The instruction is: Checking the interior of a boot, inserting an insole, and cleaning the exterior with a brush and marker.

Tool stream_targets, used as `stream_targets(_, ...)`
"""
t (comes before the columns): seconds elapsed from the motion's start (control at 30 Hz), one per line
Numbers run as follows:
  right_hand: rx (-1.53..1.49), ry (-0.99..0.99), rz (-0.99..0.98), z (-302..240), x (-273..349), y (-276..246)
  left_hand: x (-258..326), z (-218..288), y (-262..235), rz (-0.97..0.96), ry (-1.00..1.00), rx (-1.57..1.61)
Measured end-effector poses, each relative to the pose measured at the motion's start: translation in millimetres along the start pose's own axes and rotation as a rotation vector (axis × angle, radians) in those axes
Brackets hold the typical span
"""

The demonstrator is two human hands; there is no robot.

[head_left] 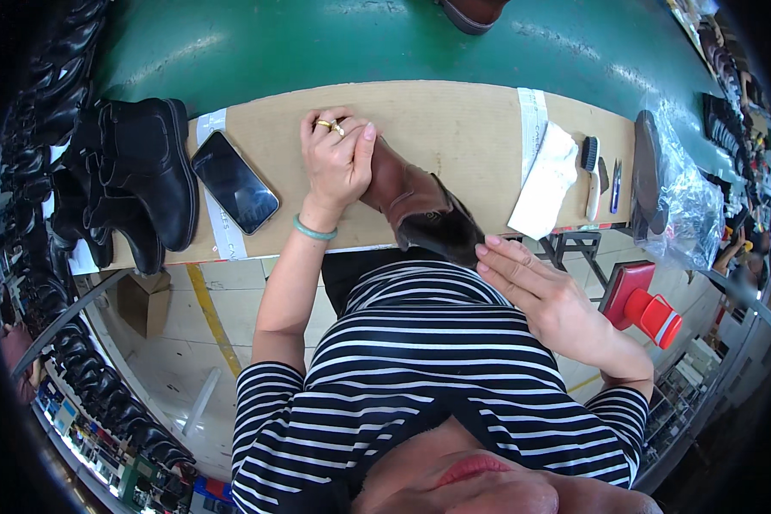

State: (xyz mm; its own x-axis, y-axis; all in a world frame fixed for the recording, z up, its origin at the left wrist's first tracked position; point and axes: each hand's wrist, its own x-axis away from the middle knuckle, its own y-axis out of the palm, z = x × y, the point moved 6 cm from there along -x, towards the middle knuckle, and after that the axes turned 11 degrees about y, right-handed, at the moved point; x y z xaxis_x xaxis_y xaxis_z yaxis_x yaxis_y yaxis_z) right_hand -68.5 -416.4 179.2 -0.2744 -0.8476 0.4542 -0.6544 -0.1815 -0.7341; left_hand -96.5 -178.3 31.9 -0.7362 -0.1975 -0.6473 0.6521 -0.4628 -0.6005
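Observation:
A brown leather boot (407, 193) lies tilted across the near edge of the cardboard-covered bench, its dark shaft end toward me. My left hand (338, 158), with rings and a green bangle, is closed round the toe end and hides it. At the opposite end, the fingers of my right hand (535, 291) press together at the rim of the dark shaft; its thumb is mostly hidden.
Black boots (150, 171) stand at the left beside a phone (236, 182). Rightward lie a white cloth (546, 180), a brush (591, 176), a pen (615, 186), a dark insole-shaped piece (648, 163) and clear plastic (690, 197). Another brown shoe (473, 13) sits on the green surface beyond.

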Motion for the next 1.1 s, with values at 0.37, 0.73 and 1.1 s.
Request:
stream_targets(0.37, -0.257, -0.302, 0.04, -16, -3, -2, -4, 24, -18, 0.057, 0.078, -0.068)
stream_targets(0.73, -0.007, 0.062, -0.511, -7, -96, 67, -14, 35, -13, 0.007, 0.079, -0.172)
stream_targets(1.1, -0.226, 0.355, -0.345, 13, -87, 54, -2, 26, 15, 0.037, 0.026, -0.009)
